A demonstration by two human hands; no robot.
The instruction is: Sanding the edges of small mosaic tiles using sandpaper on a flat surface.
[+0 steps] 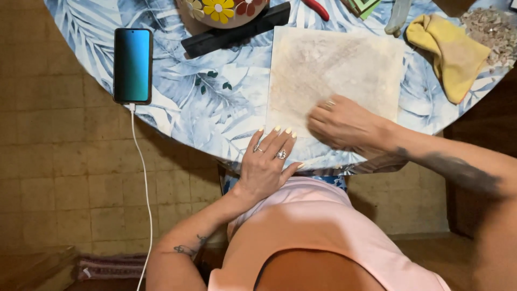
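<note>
While flat beneath both hands [344, 125], tile [334, 70].

A round desk [215, 108] under a blue-and-white leaf-print cloth carries a square, dusty beige tile [344, 64] near its front edge — a smartphone [132, 66] on a white cable [144, 183] lies to the left. Farther back sit a black bar [237, 29], a flower-painted pot [223, 12], a yellow cloth [455, 54] and a heap of small stone chips [495, 29].

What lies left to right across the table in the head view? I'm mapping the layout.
Smartphone → black bar → left hand → dusty square tile under the right hand → yellow cloth.
</note>
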